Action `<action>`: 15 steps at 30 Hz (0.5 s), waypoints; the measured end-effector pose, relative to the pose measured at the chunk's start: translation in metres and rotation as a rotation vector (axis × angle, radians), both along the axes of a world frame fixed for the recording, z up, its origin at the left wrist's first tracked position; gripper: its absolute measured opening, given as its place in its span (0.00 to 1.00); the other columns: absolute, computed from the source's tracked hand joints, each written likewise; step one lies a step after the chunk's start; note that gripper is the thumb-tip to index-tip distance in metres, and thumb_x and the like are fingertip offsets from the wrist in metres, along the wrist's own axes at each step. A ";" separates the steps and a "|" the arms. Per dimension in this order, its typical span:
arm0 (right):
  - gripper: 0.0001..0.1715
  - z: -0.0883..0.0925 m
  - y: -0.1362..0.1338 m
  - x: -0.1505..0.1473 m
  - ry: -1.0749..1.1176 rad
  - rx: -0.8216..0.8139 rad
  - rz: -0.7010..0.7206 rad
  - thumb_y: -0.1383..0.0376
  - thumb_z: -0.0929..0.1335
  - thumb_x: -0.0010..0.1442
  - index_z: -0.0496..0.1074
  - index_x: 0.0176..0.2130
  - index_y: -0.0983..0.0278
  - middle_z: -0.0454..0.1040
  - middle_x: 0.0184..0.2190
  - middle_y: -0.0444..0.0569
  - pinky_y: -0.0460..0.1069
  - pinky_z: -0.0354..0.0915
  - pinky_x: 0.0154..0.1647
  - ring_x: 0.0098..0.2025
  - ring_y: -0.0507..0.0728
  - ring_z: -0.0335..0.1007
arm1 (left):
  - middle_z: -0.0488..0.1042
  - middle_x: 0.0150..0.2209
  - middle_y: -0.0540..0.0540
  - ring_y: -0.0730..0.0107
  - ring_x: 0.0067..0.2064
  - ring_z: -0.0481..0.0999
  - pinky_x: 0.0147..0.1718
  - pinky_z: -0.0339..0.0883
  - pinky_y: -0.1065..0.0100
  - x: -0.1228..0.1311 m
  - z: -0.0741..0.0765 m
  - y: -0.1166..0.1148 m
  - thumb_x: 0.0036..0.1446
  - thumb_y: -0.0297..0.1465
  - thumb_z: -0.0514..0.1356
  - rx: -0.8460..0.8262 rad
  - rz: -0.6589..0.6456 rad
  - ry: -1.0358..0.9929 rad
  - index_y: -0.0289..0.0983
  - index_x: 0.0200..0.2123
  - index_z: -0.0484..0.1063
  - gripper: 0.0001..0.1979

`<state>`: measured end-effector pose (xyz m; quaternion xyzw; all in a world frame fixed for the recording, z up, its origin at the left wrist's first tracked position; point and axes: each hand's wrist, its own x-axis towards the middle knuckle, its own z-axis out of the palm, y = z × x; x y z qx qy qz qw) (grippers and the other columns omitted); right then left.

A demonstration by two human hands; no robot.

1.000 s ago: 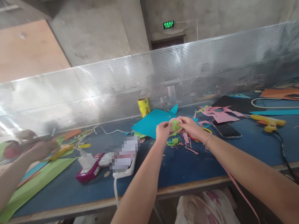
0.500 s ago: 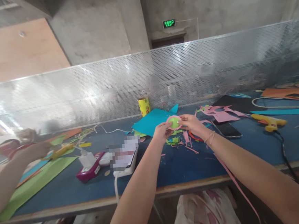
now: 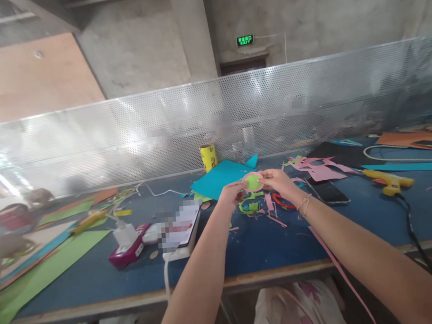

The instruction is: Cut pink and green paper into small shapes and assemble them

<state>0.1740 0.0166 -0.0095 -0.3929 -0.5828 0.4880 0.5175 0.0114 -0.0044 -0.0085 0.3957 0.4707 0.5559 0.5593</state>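
A small round paper disc [image 3: 253, 181], green in the middle with a pink rim, is held above the blue table [image 3: 267, 238]. My left hand [image 3: 232, 192] pinches its left edge and my right hand [image 3: 278, 180] pinches its right edge. Below them lie green and pink paper scraps [image 3: 252, 206] and red-handled scissors [image 3: 282, 201]. A long pink paper strip [image 3: 338, 267] hangs under my right forearm over the table's front edge.
A teal sheet [image 3: 219, 177] and a yellow roll [image 3: 208, 157] lie behind the hands, a phone [image 3: 328, 191] and yellow glue gun [image 3: 387, 180] to the right. A power strip [image 3: 177, 235] and green sheets [image 3: 41, 275] are left. A perforated metal screen [image 3: 212, 117] backs the table. Another person's hand [image 3: 1, 246] is at far left.
Both my hands with the disc have stayed nearly in place, turning it slightly. The other person's arm at the left has drawn back toward the frame edge.
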 end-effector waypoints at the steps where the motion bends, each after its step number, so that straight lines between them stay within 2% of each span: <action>1: 0.08 0.000 0.000 0.000 -0.023 0.015 -0.012 0.71 0.70 0.43 0.72 0.29 0.66 0.75 0.26 0.48 0.47 0.68 0.30 0.28 0.52 0.71 | 0.67 0.17 0.51 0.83 0.16 0.63 0.15 0.57 0.78 0.000 -0.001 0.000 0.33 0.28 0.70 0.007 0.002 0.006 0.31 0.22 0.71 0.12; 7: 0.07 -0.001 0.001 0.004 -0.147 0.037 -0.019 0.67 0.69 0.43 0.73 0.28 0.68 0.71 0.20 0.43 0.45 0.63 0.24 0.20 0.48 0.64 | 0.67 0.16 0.49 0.79 0.19 0.67 0.19 0.63 0.77 0.000 -0.004 0.005 0.36 0.27 0.68 0.024 -0.010 -0.042 0.30 0.22 0.70 0.10; 15: 0.08 -0.002 0.001 0.004 -0.108 -0.002 0.011 0.67 0.69 0.44 0.72 0.29 0.67 0.71 0.22 0.44 0.45 0.64 0.28 0.22 0.48 0.65 | 0.67 0.16 0.49 0.79 0.19 0.67 0.19 0.64 0.77 0.002 -0.005 0.004 0.39 0.25 0.67 0.050 -0.017 -0.051 0.30 0.21 0.70 0.07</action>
